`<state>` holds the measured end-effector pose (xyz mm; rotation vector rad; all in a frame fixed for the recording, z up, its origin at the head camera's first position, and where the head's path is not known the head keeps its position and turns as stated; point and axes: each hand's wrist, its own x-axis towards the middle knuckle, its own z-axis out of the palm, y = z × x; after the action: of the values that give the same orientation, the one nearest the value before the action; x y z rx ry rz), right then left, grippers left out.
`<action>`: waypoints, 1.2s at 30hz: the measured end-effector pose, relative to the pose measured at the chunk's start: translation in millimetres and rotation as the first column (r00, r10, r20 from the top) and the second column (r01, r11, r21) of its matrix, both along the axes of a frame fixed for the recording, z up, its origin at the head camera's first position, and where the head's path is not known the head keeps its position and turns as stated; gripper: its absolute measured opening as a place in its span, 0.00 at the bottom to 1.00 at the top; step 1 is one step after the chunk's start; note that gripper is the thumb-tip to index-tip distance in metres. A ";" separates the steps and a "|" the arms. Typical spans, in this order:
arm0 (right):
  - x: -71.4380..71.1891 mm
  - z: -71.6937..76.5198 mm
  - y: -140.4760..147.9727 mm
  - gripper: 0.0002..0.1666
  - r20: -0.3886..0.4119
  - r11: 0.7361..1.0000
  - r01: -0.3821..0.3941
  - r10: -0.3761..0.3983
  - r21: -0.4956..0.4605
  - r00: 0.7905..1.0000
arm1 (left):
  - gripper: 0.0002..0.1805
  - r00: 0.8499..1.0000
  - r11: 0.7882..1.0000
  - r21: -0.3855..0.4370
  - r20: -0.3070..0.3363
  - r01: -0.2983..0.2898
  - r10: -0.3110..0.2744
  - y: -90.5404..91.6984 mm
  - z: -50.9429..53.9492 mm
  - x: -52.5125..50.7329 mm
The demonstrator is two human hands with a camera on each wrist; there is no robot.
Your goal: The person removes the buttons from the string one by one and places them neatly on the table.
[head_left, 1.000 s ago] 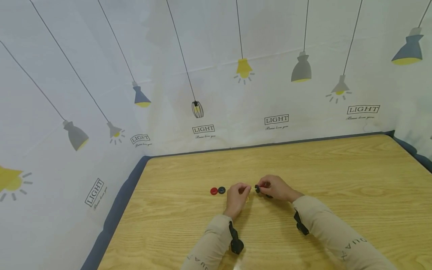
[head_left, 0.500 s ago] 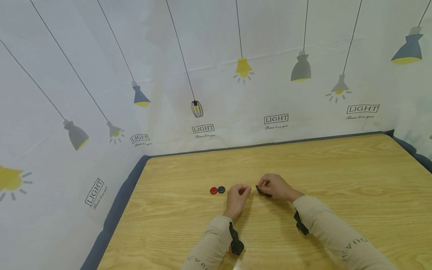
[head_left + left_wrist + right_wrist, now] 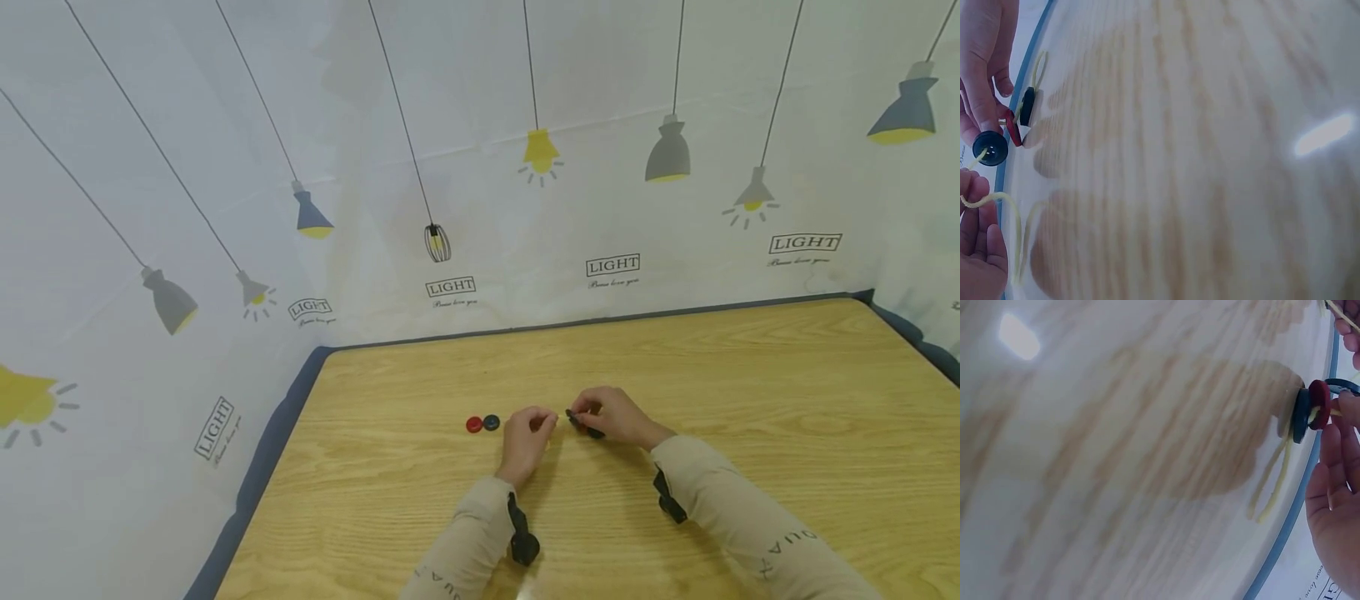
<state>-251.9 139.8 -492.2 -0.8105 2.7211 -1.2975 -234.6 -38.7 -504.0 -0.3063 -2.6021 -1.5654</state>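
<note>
My left hand (image 3: 527, 440) pinches a yellow cord (image 3: 1015, 219) near its end, and a loose length hangs below the fingers. Facing it, my right hand (image 3: 613, 416) pinches a dark round button (image 3: 990, 149) at its rim; cord shows at the holes in its middle. A red button (image 3: 1319, 404) and another dark button (image 3: 1300, 415) are strung on the cord beside the right fingers. Past them a doubled tail of cord lies towards the table. A small gap separates the two hands.
On the wooden table (image 3: 390, 500), a red button (image 3: 474, 424) and a dark button (image 3: 491, 422) lie side by side, left of my left hand. Behind the table stands a white wall covering (image 3: 525, 217) printed with lamps.
The dark button in my right fingers has tilted from nearly upright to a slant. Both hands stay in almost the same place.
</note>
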 end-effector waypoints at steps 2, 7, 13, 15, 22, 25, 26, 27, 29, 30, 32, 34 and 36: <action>-0.2 -0.5 0.4 0.02 -0.006 1.000 -0.008 0.008 -0.003 1.000 | 0.07 1.000 1.000 0.011 -0.005 0.006 -0.006 0.1 0.2 0.8; 0.3 -0.3 1.2 0.02 -0.016 1.000 -0.021 0.021 -0.005 1.000 | 0.08 0.999 0.999 0.032 -0.022 0.024 -0.023 1.5 2.9 2.8; 0.8 -0.4 0.7 0.02 0.014 1.000 -0.022 0.022 -0.012 1.000 | 0.08 1.000 0.999 0.046 -0.007 0.028 -0.027 2.9 2.5 2.0; 0.4 -1.2 1.4 0.02 0.017 1.000 -0.019 0.019 -0.015 1.000 | 0.08 1.000 0.998 0.049 -0.010 0.028 -0.028 2.9 1.5 1.6; 1.8 0.1 2.5 0.04 -0.020 0.999 -0.034 0.033 -0.028 0.999 | 0.08 0.999 0.998 0.051 -0.042 0.032 -0.030 2.1 -1.8 2.6; 3.2 1.9 2.0 0.04 -0.029 0.999 -0.035 0.034 -0.035 0.999 | 0.07 0.999 0.998 0.046 -0.042 0.034 -0.032 1.6 -3.0 3.3; 3.6 2.6 2.1 0.04 -0.029 0.999 -0.035 0.034 -0.042 0.999 | 0.07 0.999 0.998 0.046 -0.041 0.038 -0.036 1.6 -3.5 3.5; 3.9 3.2 2.3 0.04 -0.024 0.998 -0.034 0.033 -0.050 0.999 | 0.07 0.999 0.998 0.046 -0.036 0.041 -0.040 1.6 -3.5 3.9; 4.7 4.4 3.0 0.04 -0.008 0.997 -0.028 0.028 -0.067 1.000 | 0.07 0.999 0.998 0.051 -0.023 0.049 -0.048 1.9 -3.4 4.5; 5.1 4.9 3.3 0.04 0.003 0.997 -0.023 0.023 -0.075 1.000 | 0.07 0.998 0.997 0.052 -0.021 0.054 -0.053 2.2 -3.3 4.8; 5.5 5.8 4.1 0.04 0.017 0.997 -0.011 0.012 -0.079 1.000 | 0.07 0.998 0.997 0.052 -0.013 0.061 -0.060 3.0 -3.2 5.1; 5.7 6.6 4.5 0.05 0.034 0.996 -0.005 0.008 -0.085 0.999 | 0.07 0.998 0.997 0.050 -0.012 0.065 -0.065 4.0 -2.8 5.1; 5.7 7.2 4.2 0.05 0.052 0.995 -0.009 0.014 -0.098 0.999 | 0.08 0.997 0.995 0.055 -0.016 0.078 -0.077 5.1 -2.7 5.3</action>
<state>-246.2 144.0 -485.0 -0.7867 2.6271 -1.4375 -229.4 -33.7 -506.7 -0.4171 -2.5602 -1.6506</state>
